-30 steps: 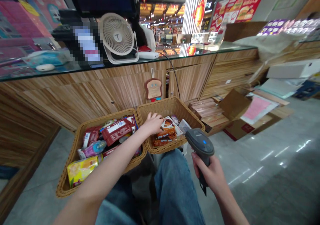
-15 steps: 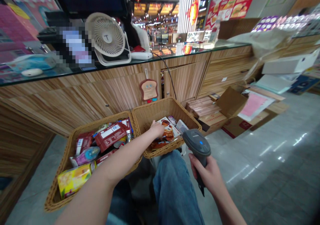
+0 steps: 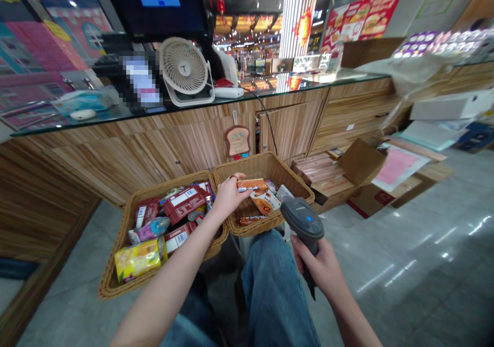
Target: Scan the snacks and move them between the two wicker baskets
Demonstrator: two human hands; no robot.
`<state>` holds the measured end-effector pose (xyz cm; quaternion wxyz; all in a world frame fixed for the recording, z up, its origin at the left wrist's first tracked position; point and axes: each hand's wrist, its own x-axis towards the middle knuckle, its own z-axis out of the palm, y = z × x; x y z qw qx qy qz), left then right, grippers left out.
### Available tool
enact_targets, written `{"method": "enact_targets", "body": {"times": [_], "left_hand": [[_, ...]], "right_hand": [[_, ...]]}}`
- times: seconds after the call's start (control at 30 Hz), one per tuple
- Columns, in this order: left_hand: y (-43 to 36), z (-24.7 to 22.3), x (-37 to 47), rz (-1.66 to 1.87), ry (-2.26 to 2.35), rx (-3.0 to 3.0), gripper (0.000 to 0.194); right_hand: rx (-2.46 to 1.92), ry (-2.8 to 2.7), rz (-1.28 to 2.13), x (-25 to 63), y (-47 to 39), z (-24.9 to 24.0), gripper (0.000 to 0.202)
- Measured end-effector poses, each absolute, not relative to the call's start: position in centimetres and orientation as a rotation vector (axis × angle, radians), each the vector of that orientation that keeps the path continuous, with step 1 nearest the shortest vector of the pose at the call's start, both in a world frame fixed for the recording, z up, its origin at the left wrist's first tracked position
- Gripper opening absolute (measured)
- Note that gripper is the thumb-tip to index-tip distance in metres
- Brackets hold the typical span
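My left hand [image 3: 230,195] is closed on the end of a small orange snack box [image 3: 252,184], held over the right wicker basket [image 3: 252,166]. Beneath it in that basket lie a white and orange snack box [image 3: 266,203], a reddish-brown packet [image 3: 250,220] and a pale pack [image 3: 284,193] at the right side. My right hand [image 3: 318,262] is wrapped round the handle of a dark grey barcode scanner [image 3: 303,221], its head pointing up and left toward the basket. The left wicker basket [image 3: 105,275] holds dark red boxes [image 3: 184,203] and a yellow pack [image 3: 139,259].
A wooden counter [image 3: 154,154] with a glass top runs behind the baskets. On it stand a white fan [image 3: 185,69] and a monitor [image 3: 158,7]. Opened cardboard boxes [image 3: 365,172] sit on the floor at right. A bread-shaped hanging [image 3: 237,141] is on the counter front.
My left hand has risen from inside the right basket, and an orange snack box now shows in its fingers. My right hand keeps the scanner in nearly the same place. The camera view has shifted slightly.
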<state>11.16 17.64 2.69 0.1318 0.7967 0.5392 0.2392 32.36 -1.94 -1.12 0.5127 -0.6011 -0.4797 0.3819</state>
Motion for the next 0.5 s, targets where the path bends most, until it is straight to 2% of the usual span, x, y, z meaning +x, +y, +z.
{"method": "enact_targets", "body": {"times": [0.07,0.23,0.37,0.5], "left_hand": [[16.4,2.2,9.9,1.005,1.447,2.16,0.043],[14.2,1.3,8.2,1.372,1.155,1.74,0.05],[13.1,1.4,8.1,1.48,0.951,1.292,0.056],[12.6,1.6,7.7,1.476,0.938,1.015,0.062]], "right_hand": [[-1.429,-1.181,0.93,31.8,-2.1,-0.8,0.058],[-1.377,-1.232,0.925,30.5,-2.4,0.0,0.06],[-1.363,-1.269,0.943,29.7,-2.7,0.4,0.061],[-1.38,-1.313,0.962,29.1,-2.8,0.8,0.061]]}}
